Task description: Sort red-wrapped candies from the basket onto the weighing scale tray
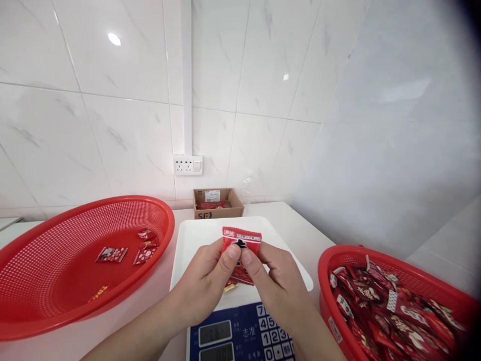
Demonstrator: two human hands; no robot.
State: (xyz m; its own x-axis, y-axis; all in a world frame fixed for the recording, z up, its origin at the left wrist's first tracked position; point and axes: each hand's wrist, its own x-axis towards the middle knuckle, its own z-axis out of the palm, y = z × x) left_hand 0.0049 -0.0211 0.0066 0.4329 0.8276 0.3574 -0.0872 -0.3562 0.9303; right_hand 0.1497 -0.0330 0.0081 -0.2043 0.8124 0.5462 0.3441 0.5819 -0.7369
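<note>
Forearms (150, 323) lay nearest me; my left hand (208, 281) and right hand (278, 278) gripped one red packet (241, 241) between them, above the white tray (193, 250) of the scale (246, 328). Squeezing too hard might have split its wrapping; slackening either grip might have dropped it onto the gold-coloured piece (230, 287) below.

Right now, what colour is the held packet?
The packet is mostly red with black and white print; head view shows it.
</note>
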